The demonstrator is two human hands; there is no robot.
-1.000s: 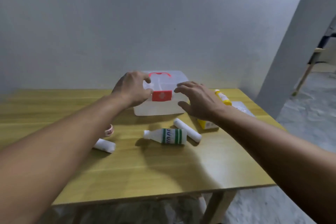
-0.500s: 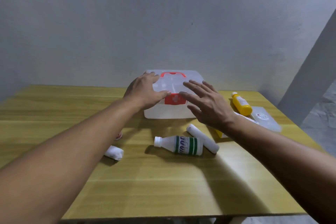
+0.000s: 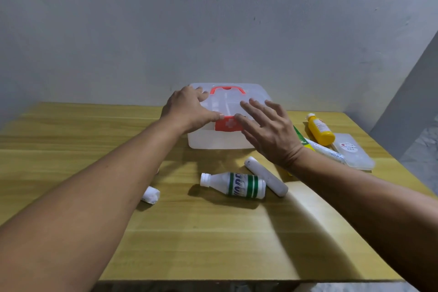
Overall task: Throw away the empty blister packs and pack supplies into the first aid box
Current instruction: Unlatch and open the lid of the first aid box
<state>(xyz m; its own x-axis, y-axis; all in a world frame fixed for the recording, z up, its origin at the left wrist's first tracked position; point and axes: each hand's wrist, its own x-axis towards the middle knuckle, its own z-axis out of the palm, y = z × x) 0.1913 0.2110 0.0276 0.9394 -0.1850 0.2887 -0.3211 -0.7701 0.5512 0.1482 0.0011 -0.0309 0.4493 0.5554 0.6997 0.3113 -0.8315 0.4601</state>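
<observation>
A translucent first aid box point(image 3: 222, 140) with a red handle and a red cross latch point(image 3: 228, 124) stands closed at the back of the wooden table point(image 3: 213, 232). My left hand point(image 3: 187, 108) rests on the lid's left part, thumb touching the latch. My right hand point(image 3: 267, 129) hovers spread over the box's front right, thumb at the latch. In front lie a white bottle with green stripes point(image 3: 233, 185) and a white roll point(image 3: 266, 176). A small white bandage roll point(image 3: 150, 195) lies beside my left forearm.
At the right lie a yellow bottle point(image 3: 320, 129), a wrapped white roll point(image 3: 324, 153), a flat translucent case point(image 3: 354, 153) and a yellow-green box point(image 3: 301, 141) partly hidden by my right wrist. A grey wall stands behind the table. The table's right edge drops to a grey floor.
The view has shifted left, so the box sits more central. My left hand slid further onto the lid and both thumbs came to the red latch. The items on the table stayed put.
</observation>
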